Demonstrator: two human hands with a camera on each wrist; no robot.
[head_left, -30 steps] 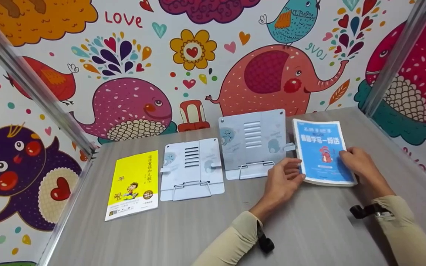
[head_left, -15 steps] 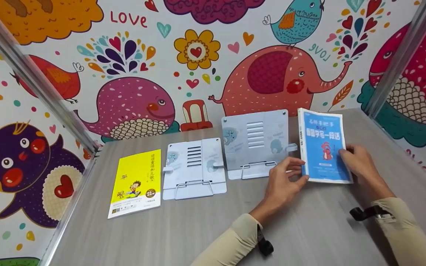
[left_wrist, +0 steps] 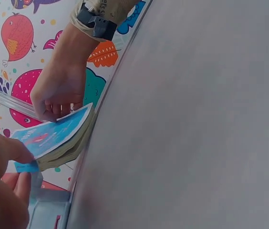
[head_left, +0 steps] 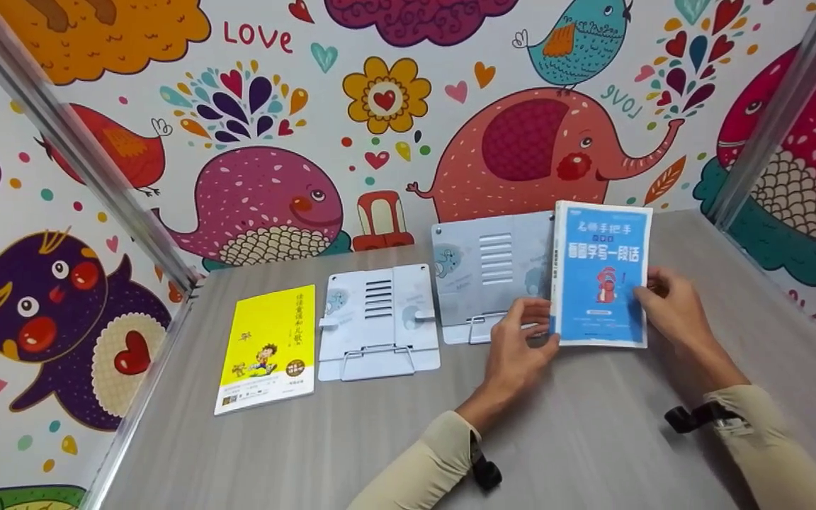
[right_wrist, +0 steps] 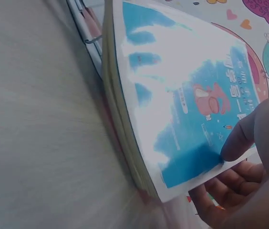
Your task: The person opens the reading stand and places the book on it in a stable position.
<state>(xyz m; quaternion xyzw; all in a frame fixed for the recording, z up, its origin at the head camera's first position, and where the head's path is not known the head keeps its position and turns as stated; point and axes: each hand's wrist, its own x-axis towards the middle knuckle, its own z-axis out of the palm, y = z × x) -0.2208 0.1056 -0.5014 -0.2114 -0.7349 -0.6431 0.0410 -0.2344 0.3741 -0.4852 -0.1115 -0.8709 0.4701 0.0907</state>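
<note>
A blue book (head_left: 601, 283) with a white border is held raised and tilted up between both hands. My right hand (head_left: 684, 312) pinches its right edge, thumb on the cover and fingers behind, as the right wrist view shows. At the spine side, my left hand (head_left: 521, 354) grips the lower corner; in the left wrist view its thumb lies on the cover (left_wrist: 53, 136) and fingers sit beneath. Behind the book's left side stands a larger pale metal book stand (head_left: 496, 258) with slots and a wire ledge, partly covered by the book in the head view.
A smaller pale book stand (head_left: 380, 322) stands left of the larger one. Beyond it at the left lies a yellow book (head_left: 270, 347) on the grey wood-grain table (head_left: 295, 460). A cartoon-printed wall (head_left: 387, 170) closes off the back, with metal posts at the corners.
The blue book has been raised from leaning back to more upright and moved left, now overlapping the larger stand. Both hands moved with it. The head view has shifted slightly.
</note>
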